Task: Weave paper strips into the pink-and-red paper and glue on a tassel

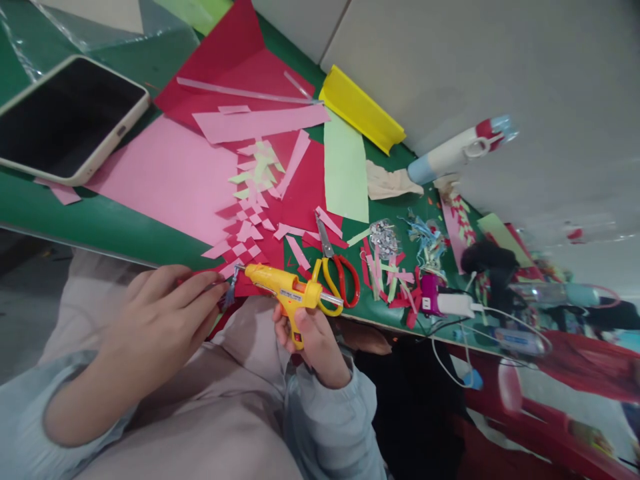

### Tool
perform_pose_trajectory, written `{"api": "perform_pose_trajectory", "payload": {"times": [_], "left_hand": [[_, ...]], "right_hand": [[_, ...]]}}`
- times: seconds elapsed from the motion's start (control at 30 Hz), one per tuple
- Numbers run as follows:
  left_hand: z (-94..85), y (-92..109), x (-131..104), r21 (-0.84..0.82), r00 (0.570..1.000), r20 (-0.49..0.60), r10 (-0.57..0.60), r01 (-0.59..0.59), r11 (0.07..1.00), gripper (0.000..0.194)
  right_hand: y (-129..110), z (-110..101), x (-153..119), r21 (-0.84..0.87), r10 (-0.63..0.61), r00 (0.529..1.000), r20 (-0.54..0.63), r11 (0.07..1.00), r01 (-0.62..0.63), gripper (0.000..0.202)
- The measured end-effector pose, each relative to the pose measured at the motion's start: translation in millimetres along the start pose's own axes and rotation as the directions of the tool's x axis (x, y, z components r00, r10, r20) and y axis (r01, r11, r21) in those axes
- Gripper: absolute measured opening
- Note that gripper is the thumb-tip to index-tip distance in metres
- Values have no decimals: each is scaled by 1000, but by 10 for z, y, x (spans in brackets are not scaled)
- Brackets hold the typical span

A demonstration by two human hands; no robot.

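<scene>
My right hand (313, 347) grips the handle of a yellow glue gun (285, 290), whose nozzle points left at the edge of a woven red-and-pink paper piece (250, 233). My left hand (160, 313) pinches the near edge of that woven piece, fingertips close to the nozzle. The piece lies half over the front edge of the green table (100, 223). A large pink sheet (165, 177) and red sheets (235, 67) lie under and behind it.
A phone (65, 120) lies at the far left. Red-and-yellow scissors (335, 270) rest right of the glue gun. A light green strip (345, 167), a yellow folded card (360, 110), paper scraps, a charger plug (450, 303) and a bottle (455, 150) crowd the right side.
</scene>
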State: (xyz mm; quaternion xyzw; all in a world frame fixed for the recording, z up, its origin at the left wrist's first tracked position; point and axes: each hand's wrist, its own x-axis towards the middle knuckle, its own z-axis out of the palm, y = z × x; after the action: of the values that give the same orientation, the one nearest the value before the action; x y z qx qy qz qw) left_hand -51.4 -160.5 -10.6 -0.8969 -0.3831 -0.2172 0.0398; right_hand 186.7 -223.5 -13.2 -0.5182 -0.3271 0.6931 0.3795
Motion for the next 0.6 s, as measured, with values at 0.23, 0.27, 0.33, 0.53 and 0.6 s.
{"api": "perform_pose_trajectory", "payload": {"times": [0.23, 0.27, 0.33, 0.53, 0.6], "left_hand": [[4, 8, 14, -16, 1000, -14, 2, -2, 1000, 19], [6, 9, 12, -19, 1000, -11, 0, 0, 1000, 19], [9, 10, 4, -25, 1000, -8, -2, 1, 1000, 19], [5, 7, -12, -27, 1000, 7, 6, -5, 1000, 19], [0, 4, -3, -19, 1000, 2, 8, -8, 1000, 20]], "right_hand": [[59, -18, 25, 22, -17, 1000, -21, 1000, 17, 50], [62, -16, 26, 38, -26, 1000, -17, 999, 27, 50], [65, -9, 27, 73, -40, 999, -22, 996, 42, 52], [57, -11, 20, 79, -52, 998, -44, 995, 56, 55], [60, -24, 22, 62, -42, 999, -29, 997, 44, 53]]}}
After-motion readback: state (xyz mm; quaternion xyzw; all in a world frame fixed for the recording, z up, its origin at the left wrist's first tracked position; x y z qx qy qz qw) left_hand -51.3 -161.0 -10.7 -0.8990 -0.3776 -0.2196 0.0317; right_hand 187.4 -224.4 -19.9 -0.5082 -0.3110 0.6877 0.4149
